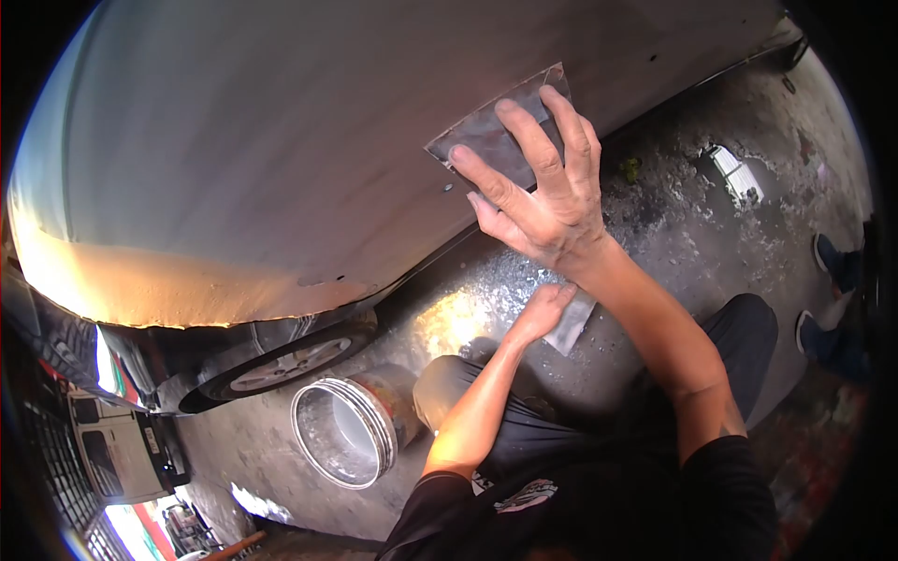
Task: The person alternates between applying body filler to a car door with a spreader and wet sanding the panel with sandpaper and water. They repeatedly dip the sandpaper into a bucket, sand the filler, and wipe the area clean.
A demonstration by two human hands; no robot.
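My right hand (552, 201) has its fingers spread over a thin, flat metal putty spreader (491, 138), with the thumb below its lower edge. The spreader lies against the grey car panel (281, 140). Lower down, my left hand (543, 310) is closed on a flat, greyish plate (570, 327), whose lower corner sticks out past the fingers. My right forearm passes close to the left hand and partly covers that plate.
An open bucket (372, 425) stands on the stained floor (673, 243) beside a car wheel (290, 365). Another person's shoes (806, 332) show at the right. A light-coloured vehicle (122, 449) is at lower left.
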